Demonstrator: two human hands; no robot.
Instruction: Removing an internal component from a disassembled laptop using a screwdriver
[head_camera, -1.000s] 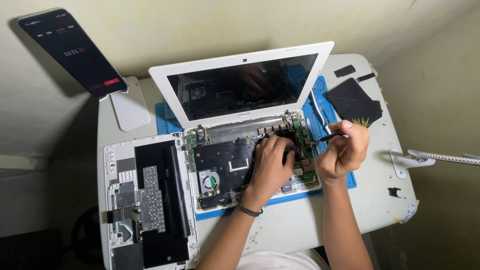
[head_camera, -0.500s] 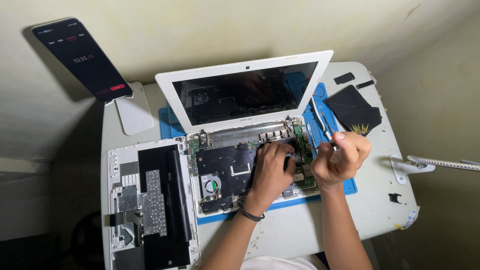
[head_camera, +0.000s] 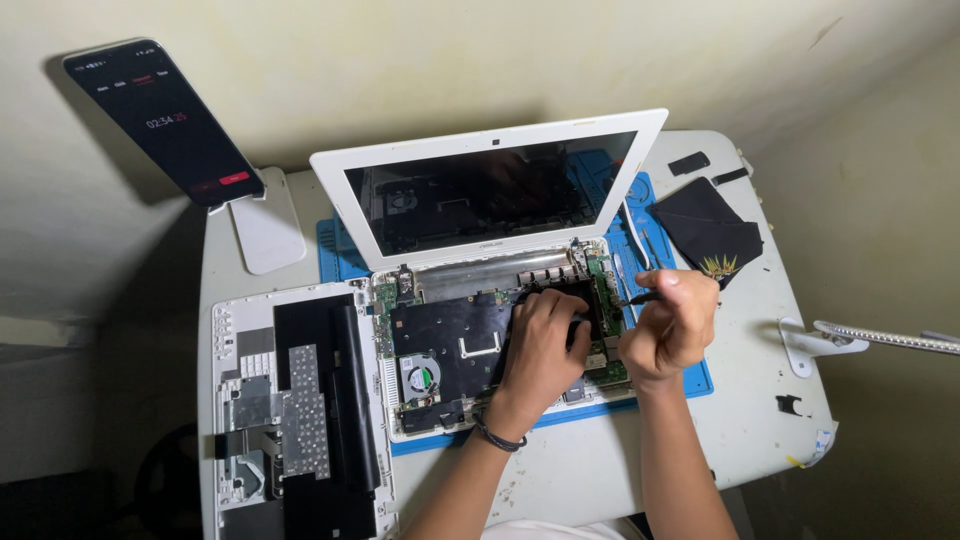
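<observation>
On the worktop (head_camera: 620, 480), the opened laptop (head_camera: 490, 340) sat on a blue mat (head_camera: 700, 378), its board bared. His left hand (head_camera: 545, 345) pressed flat there, steadying it, while the right hand (head_camera: 672, 325) clenched a thin tool (head_camera: 636, 298). A removed cover (head_camera: 295, 410) lay aside.

A dark phone (head_camera: 165, 120) with a lit screen leans on a white stand (head_camera: 268, 232) at the far left corner of the white tabletop (head_camera: 600, 480). Near the stand, on the tabletop's left side, lies a detached white keyboard cover (head_camera: 290, 410), underside up, with a black panel and grey metal plates. A blue work mat (head_camera: 340, 255) shows just right of the stand. Far from the stand, at the tabletop's right corner, rests a folded black cloth (head_camera: 710, 230) beside small black strips (head_camera: 690, 163). A white lamp arm (head_camera: 880, 338) reaches in over the right edge.
</observation>
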